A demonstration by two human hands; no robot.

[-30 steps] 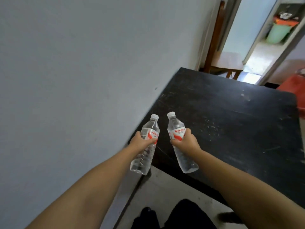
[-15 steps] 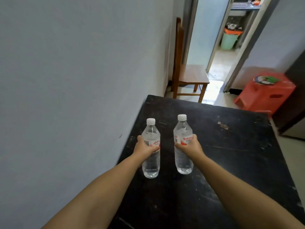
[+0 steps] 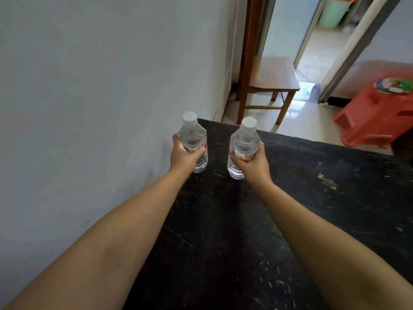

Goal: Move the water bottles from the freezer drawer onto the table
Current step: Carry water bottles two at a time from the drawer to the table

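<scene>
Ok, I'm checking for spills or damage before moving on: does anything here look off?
No spills. Both water bottles, left bottle and right bottle, are capped and upright, gripped by the left hand and right hand. Only the black table looks worn: scratches and a chipped patch to the right.

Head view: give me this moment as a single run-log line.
stage: placing | left hand: grips left bottle | right hand: grips right bottle | bottles: upright, apart, at black table far end | release: not yet
</scene>
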